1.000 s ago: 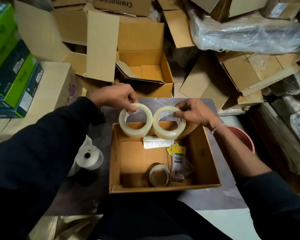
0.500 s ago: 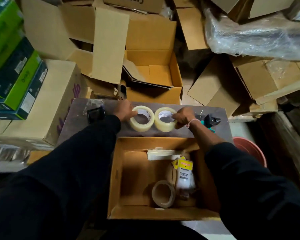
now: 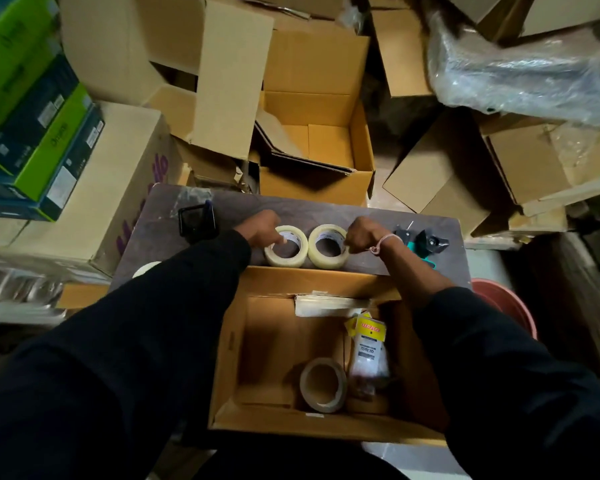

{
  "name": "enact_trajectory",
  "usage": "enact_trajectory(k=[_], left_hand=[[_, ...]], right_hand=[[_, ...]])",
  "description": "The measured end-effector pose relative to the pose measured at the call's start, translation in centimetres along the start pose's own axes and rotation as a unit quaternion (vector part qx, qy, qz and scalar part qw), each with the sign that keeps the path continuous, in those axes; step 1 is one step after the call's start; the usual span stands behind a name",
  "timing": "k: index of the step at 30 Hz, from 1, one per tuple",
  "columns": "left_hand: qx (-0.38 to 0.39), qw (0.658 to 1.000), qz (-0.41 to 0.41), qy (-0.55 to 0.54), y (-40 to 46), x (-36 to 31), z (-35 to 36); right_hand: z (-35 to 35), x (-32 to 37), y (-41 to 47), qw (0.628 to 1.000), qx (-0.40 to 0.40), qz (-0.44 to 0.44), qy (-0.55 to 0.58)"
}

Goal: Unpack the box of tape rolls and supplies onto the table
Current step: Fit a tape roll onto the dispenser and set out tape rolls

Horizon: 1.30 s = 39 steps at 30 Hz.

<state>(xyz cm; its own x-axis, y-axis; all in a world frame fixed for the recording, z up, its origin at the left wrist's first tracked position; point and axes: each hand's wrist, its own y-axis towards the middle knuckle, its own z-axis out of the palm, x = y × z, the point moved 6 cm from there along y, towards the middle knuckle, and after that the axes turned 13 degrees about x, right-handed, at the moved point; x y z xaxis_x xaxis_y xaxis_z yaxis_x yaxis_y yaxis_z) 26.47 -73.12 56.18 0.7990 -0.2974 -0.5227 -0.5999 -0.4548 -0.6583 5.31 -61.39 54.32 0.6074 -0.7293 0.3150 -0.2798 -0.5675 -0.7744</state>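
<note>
**Two clear rolls on table, both hands pinching them**

Left hand [image 3: 261,227] closed on rim of left tape roll [image 3: 286,245]; right hand [image 3: 362,235] closed on rim of right tape roll [image 3: 329,246]. Both rolls flat on dark table [image 3: 160,233], touching side by side, just beyond far wall of open box [image 3: 227,344]. Thin pale band on right wrist.

Still in box: brown tape roll [image 3: 323,384] on edge near front wall, bagged item with yellow header card [image 3: 367,351] just right of it, flat white packet [image 3: 329,304] along far wall.

On table: black clip-like object [image 3: 196,221] left of left hand, tape dispenser with teal handle [image 3: 426,242] right of right wrist, white roll [image 3: 146,268] mostly hidden by left sleeve.

Around table: stacked cardboard cartons, green boxes [image 3: 32,109] far left, red bucket [image 3: 510,306] at right.
</note>
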Motion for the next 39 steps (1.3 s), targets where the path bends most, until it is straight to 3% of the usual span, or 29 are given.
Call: enact_trajectory(k=[1, 4, 6, 8, 10, 12, 15, 17, 20, 26, 32, 36, 39], left_hand=[[-0.011, 1.0, 0.024, -0.012, -0.3, -0.6, -0.2], [-0.015, 0.988, 0.118, -0.1, -2.8, -2.9, -0.4], [-0.012, 0.976, 0.175, -0.126, -4.8, -4.2, -0.2], [-0.004, 0.968, 0.21, -0.14, -6.8, -5.1, 0.6], [0.002, 0.965, 0.229, -0.123, -8.5, -5.6, 1.7], [-0.006, 0.968, 0.245, -0.053, -9.7, -5.9, 2.7], [-0.021, 0.967, 0.253, 0.007, -10.6, -5.9, 3.7], [-0.032, 0.967, 0.253, -0.002, -11.0, -5.6, 3.7], [-0.052, 0.969, 0.243, 0.015, -11.4, -5.3, 3.7], [-0.048, 0.982, 0.18, 0.005, -10.3, -3.1, 3.0], [-0.075, 0.99, 0.106, -0.048, -8.2, -0.7, 1.5], [-0.08, 0.995, 0.04, -0.045, -7.0, 0.1, 1.6], [-0.1, 0.993, 0.026, -0.052, -6.7, 0.4, 1.4]], right_hand=[[-1.1, 0.7, -1.5, 0.994, -0.057, -0.038, 0.086], [-1.9, 1.9, -6.8, 0.975, -0.062, -0.084, 0.197], [-0.5, 2.9, -10.9, 0.954, 0.017, -0.153, 0.256], [2.4, 4.2, -14.7, 0.93, 0.155, -0.208, 0.26], [6.9, 4.1, -16.5, 0.912, 0.278, -0.207, 0.221], [12.1, 2.6, -16.3, 0.925, 0.318, -0.173, 0.113], [18.0, 0.8, -13.9, 0.953, 0.209, -0.152, -0.155], [20.3, 0.5, -13.4, 0.93, 0.13, -0.14, -0.315], [21.9, 0.7, -13.0, 0.915, 0.098, -0.136, -0.368], [18.7, 1.4, -14.0, 0.943, 0.084, -0.152, -0.283], [7.5, 4.0, -19.8, 0.966, 0.1, -0.217, -0.1], [-0.4, 5.6, -20.2, 0.966, -0.011, -0.251, 0.056], [-2.8, 5.7, -15.3, 0.97, -0.1, -0.202, 0.093]])
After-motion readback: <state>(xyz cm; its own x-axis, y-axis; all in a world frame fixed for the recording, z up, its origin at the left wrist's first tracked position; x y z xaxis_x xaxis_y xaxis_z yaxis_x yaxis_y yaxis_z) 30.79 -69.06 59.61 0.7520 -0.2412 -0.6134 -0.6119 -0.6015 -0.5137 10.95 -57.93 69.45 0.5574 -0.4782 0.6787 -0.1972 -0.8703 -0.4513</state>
